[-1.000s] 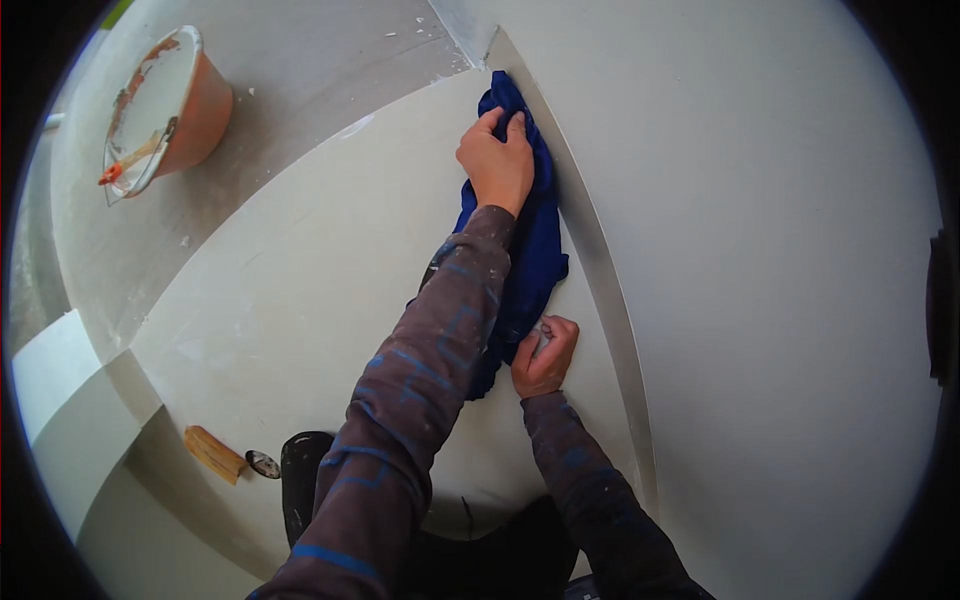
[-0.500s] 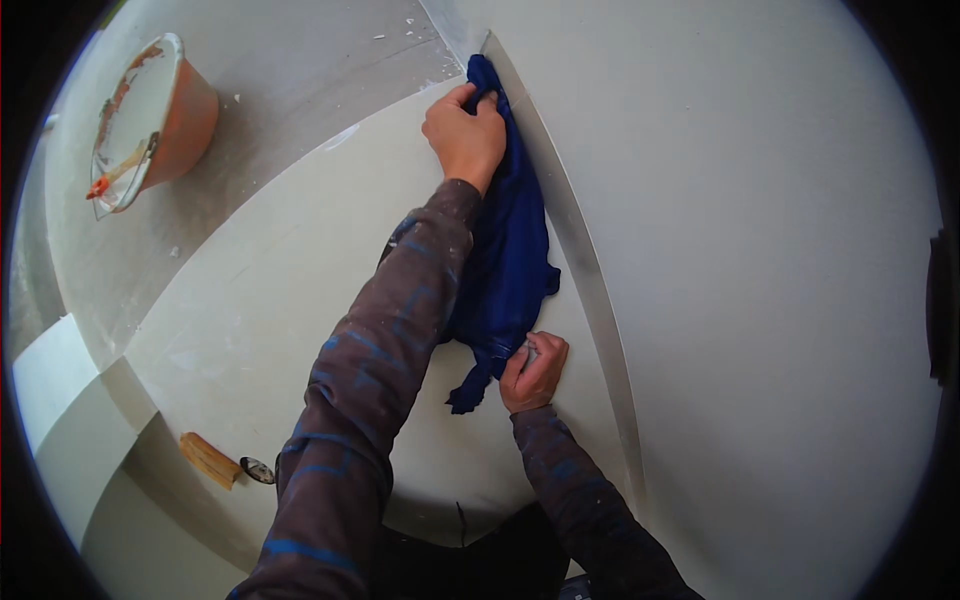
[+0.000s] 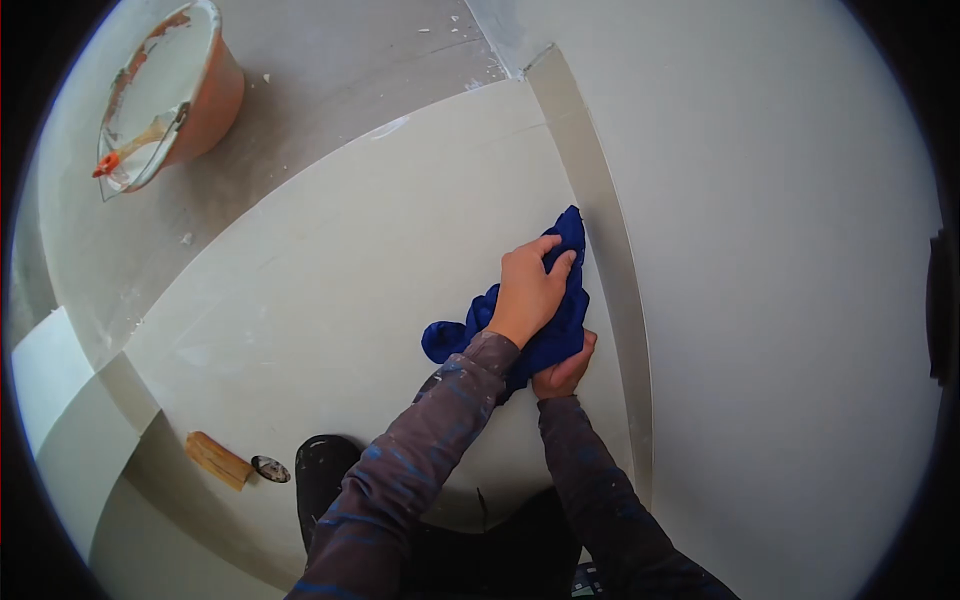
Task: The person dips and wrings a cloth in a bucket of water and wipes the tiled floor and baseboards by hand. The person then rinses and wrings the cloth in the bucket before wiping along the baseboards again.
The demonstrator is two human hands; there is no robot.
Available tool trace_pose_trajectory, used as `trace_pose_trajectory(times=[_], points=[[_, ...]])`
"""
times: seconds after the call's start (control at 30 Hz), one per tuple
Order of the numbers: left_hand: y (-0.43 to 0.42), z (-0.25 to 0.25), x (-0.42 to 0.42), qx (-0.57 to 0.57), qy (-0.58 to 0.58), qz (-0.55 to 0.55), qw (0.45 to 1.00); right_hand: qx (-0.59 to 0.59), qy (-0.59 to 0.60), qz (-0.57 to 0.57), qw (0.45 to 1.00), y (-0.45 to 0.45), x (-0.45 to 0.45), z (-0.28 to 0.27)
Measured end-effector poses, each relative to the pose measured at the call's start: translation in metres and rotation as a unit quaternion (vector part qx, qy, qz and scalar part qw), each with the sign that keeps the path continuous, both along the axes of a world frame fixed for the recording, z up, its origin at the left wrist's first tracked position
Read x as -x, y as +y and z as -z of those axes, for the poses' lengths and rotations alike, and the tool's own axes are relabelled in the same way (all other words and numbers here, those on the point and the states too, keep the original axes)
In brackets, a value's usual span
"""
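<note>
A dark blue cloth [image 3: 548,350] lies bunched on the pale flat surface [image 3: 350,240], its upper tip touching the foot of the raised strip along the wall. My left hand [image 3: 528,292] grips the cloth from above, fingers and thumb closed over its upper part near that strip. Just below, my right hand [image 3: 567,372] is closed at the cloth's lower right edge, its fingers partly covered by the fabric. The left end of the cloth hangs loose in a rounded fold beside my left wrist.
An orange bucket [image 3: 215,110] of whitish material stands on the grey floor at upper left, with an orange-handled brush [image 3: 135,145] across its rim. A wooden block [image 3: 217,460] and a small dark round item [image 3: 270,469] lie at lower left. A pale wall [image 3: 770,250] rises on the right.
My left hand has come down along the strip towards my body with the cloth, closer to my right hand. The cloth, stretched long before, is now bunched. The view has shifted slightly.
</note>
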State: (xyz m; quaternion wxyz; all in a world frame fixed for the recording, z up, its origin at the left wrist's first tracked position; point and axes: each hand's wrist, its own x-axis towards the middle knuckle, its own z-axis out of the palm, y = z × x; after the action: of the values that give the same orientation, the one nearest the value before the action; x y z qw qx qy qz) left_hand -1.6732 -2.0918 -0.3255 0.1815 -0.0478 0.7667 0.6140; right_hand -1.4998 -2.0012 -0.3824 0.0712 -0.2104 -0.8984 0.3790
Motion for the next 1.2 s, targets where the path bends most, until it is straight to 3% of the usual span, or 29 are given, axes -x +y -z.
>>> trace_pose_trajectory(times=[0.07, 0.1, 0.17, 0.2, 0.27, 0.33, 0.47, 0.6, 0.67, 0.7, 0.77, 0.93, 1.07, 1.2], points=[[-0.021, -0.011, 0.009, 0.001, -0.046, -0.015, 0.999, 0.0, 0.113, -0.01, 0.994, 0.001, 0.001, 0.007], [-0.03, -0.008, 0.006, 0.023, 0.045, -0.007, 0.999, 0.0, 0.118, -0.012, 0.993, 0.001, 0.004, 0.004], [-0.051, -0.004, -0.002, 0.031, 0.065, 0.019, 0.997, 0.201, 0.189, 0.133, 0.952, 0.001, 0.01, 0.0], [-0.063, -0.007, -0.007, 0.04, 0.075, 0.047, 0.995, 0.202, 0.191, 0.129, 0.952, -0.003, 0.016, -0.012], [-0.095, -0.015, -0.016, 0.04, 0.102, 0.055, 0.992, 0.009, 0.194, -0.023, 0.981, -0.013, 0.043, -0.068], [-0.129, -0.031, -0.042, 0.037, 0.089, 0.041, 0.994, -0.175, -0.002, -0.215, 0.961, -0.05, 0.089, -0.115], [-0.206, -0.056, -0.101, 0.088, -0.006, -0.027, 0.996, -0.242, -0.032, -0.205, 0.948, -0.069, 0.141, -0.061], [-0.26, -0.064, -0.159, 0.15, -0.064, -0.017, 0.986, -0.342, 0.051, -0.187, 0.92, -0.073, 0.232, -0.034], [-0.273, -0.05, -0.174, 0.124, -0.123, -0.1, 0.979, -0.29, 0.119, -0.171, 0.934, -0.068, 0.274, -0.029], [-0.273, -0.048, -0.171, 0.123, -0.136, -0.064, 0.981, -0.291, 0.132, -0.12, 0.94, -0.067, 0.287, -0.026], [-0.265, -0.048, -0.16, 0.163, -0.106, -0.115, 0.974, -0.32, 0.132, -0.083, 0.934, -0.066, 0.291, -0.015], [-0.262, -0.05, -0.164, 0.191, -0.063, -0.063, 0.978, -0.289, 0.078, -0.053, 0.953, -0.033, 0.193, -0.027], [-0.269, -0.049, -0.177, 0.191, -0.059, -0.064, 0.978, -0.254, 0.052, -0.072, 0.963, 0.024, 0.048, -0.041], [-0.278, -0.062, -0.189, 0.206, -0.013, -0.042, 0.978, -0.302, -0.068, -0.031, 0.95, 0.076, -0.119, -0.051]])
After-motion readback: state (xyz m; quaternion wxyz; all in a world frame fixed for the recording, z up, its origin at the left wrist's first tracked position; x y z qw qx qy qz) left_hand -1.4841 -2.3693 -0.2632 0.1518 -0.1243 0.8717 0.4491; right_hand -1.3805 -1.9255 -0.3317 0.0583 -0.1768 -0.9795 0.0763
